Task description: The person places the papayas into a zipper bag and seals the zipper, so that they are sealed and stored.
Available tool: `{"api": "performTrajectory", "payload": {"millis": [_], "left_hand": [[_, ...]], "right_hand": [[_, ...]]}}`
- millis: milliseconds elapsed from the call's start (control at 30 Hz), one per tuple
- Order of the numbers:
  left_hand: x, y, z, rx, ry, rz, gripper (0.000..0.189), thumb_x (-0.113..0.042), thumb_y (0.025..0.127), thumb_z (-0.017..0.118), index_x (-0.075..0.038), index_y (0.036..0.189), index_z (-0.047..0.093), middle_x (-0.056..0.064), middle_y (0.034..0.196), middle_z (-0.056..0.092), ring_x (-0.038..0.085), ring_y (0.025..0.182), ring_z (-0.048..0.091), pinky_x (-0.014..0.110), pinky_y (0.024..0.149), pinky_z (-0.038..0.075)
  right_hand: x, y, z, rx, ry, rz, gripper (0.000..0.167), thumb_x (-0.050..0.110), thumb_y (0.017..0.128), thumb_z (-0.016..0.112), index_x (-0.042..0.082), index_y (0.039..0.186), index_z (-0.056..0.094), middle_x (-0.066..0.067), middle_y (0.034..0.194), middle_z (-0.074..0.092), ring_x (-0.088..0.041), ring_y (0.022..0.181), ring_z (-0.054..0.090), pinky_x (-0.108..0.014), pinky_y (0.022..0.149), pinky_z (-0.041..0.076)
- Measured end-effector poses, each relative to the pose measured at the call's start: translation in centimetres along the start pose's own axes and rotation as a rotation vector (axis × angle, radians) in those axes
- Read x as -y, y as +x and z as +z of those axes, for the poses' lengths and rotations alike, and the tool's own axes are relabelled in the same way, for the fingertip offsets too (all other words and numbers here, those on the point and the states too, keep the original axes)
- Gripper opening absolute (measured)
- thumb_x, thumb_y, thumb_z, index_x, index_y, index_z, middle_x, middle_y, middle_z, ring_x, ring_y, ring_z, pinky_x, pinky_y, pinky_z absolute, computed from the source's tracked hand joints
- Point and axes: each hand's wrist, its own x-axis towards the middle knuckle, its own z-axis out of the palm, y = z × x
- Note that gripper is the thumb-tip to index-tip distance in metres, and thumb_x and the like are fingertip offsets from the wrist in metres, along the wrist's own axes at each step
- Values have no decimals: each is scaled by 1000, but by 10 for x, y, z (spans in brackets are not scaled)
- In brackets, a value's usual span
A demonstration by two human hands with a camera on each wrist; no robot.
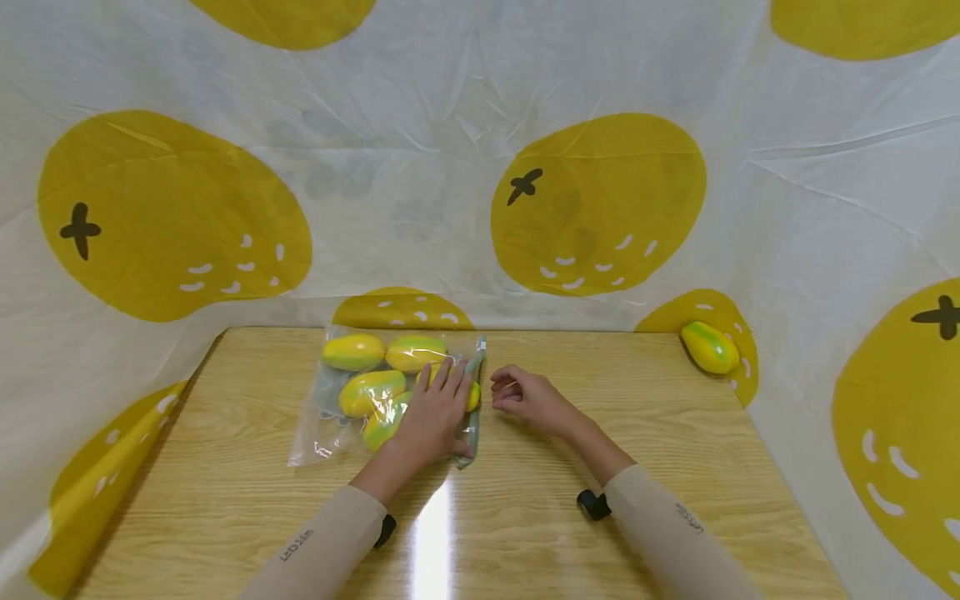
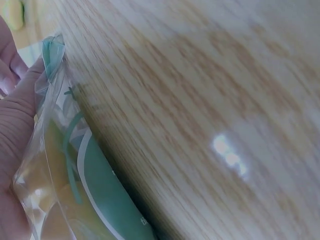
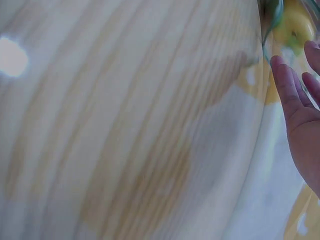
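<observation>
Gently steady the bag (image 1: 327,392) near the far edge of the worktop (image 1: 637,392), left hand (image 1: 433,418) spread. Your right hand (image 1: 534,400) holds nothing.

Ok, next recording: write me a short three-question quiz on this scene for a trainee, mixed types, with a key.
1. Which hand lies on the clear bag? A) left B) right C) both
2. True or false: the right hand is gripping a fruit.
3. Fill in: in the head view, the loose fruit is near the table's far ____ corner.

Key: 1. A, the left hand; 2. False; 3. Right.
</observation>
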Motion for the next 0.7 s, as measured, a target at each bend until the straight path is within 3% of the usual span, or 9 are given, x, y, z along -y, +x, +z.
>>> {"api": "performTrajectory", "payload": {"millis": [167,400,700], "left_hand": [[-1,-1,-2,19,-4,-5,147,-85,55,79,-3,163,23,18,170,24,41,157,24,63,124,23],[2,-2,-4,5,-13,7,146,-84,55,80,-2,162,25,19,169,25,42,156,25,64,123,24],[1,0,-1,30,-21,-1,147,-84,57,79,-2,164,19,19,171,21,41,158,20,62,125,19]], "right_hand": [[-10,-17,-24,-84,-43,22,43,11,98,70,-3,137,56,-20,129,66,-33,117,67,-41,99,57],[-29,-42,-75,-248,-145,66,56,22,100,70,-2,146,49,-23,148,54,-42,140,48,-59,116,39],[-58,-71,-148,-410,-350,225,74,38,102,65,-4,155,35,-33,158,36,-54,146,32,-70,114,31]]}}
